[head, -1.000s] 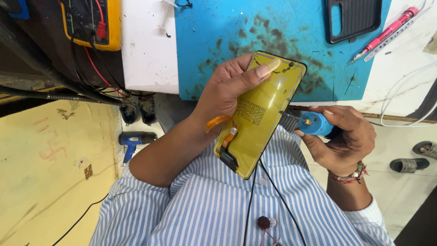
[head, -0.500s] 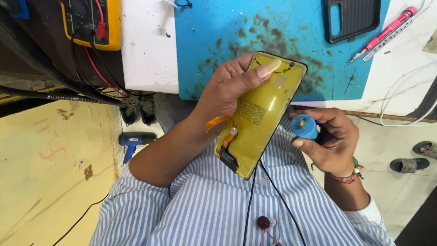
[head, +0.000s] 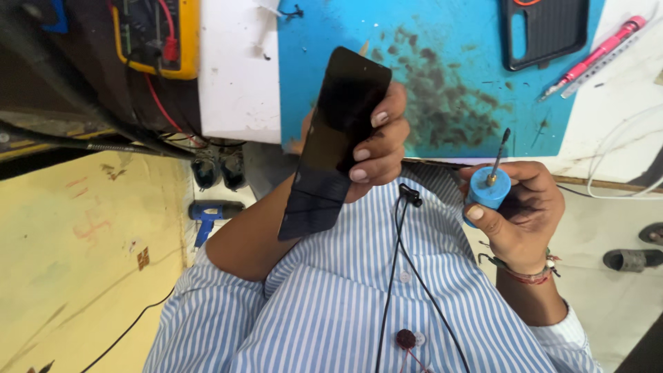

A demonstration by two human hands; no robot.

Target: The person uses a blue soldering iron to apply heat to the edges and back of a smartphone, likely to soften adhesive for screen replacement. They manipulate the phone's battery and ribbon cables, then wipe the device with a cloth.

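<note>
Left hand (head: 373, 148) grips one dark phone (head: 331, 138); right hand (head: 518, 207) grips one blue-handled screwdriver (head: 489, 185).

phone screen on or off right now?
Off, as far as shows. The phone in the left hand faces the camera with its glass side, uniformly black with no lit image. The right hand holds a blue-handled tool.

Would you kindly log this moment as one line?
left hand: holds dark phone panel | right hand: holds blue-handled tool | over blue mat
</note>
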